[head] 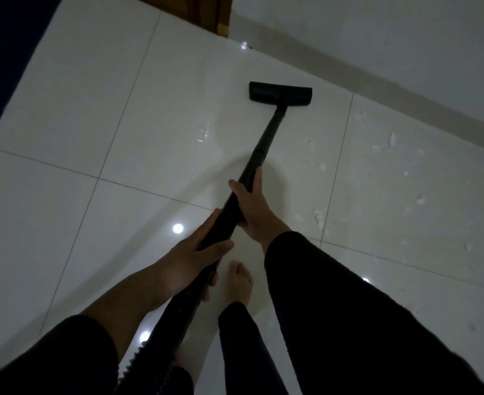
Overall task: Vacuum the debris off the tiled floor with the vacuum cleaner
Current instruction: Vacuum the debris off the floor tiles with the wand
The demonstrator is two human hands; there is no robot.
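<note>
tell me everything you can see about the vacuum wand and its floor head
The black vacuum wand is a straight, matte, plastic-looking tube in jointed sections, slanting from the lower left up to the wide flat black floor head, which sits on the glossy white tiled floor near the wall. The right hand grips it higher up, the left hand lower down, fingers wrapped round. Below them it joins a ribbed hose. The white debris lies to its right, untouched.

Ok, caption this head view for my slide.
Both hands, left hand and right hand, grip the vacuum wand; debris lies right.
</note>
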